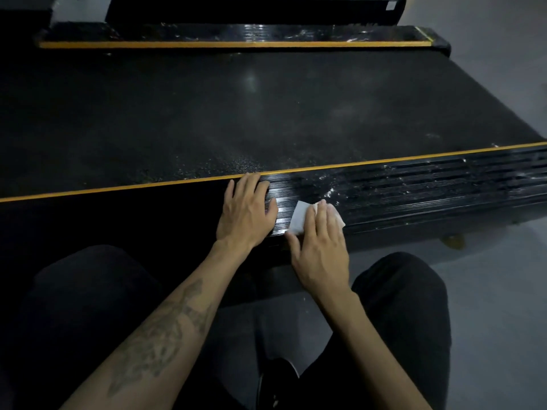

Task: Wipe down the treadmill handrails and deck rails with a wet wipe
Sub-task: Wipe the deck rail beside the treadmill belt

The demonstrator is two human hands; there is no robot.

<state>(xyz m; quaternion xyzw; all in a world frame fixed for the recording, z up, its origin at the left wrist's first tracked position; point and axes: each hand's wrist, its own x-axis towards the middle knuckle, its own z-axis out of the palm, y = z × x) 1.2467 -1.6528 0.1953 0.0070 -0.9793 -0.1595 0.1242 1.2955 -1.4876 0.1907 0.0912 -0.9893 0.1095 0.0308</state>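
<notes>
The near deck rail [414, 190] is black, ribbed and edged with a yellow stripe; it runs across the frame from left to right. A white wet wipe [299, 216] lies flat on it. My right hand [321, 247] presses the wipe down with straight fingers. My left hand [247, 211] rests flat on the rail just left of the wipe, fingers spread. White dust and streaks show on the rail to the right of the wipe. The far deck rail [236, 37] lies beyond the belt.
The black treadmill belt [236, 113] lies between the two rails. Grey floor [497, 291] shows at the right. My knees in dark trousers sit below the rail on both sides of my arms. A small yellow foot [451, 241] sticks out under the near rail.
</notes>
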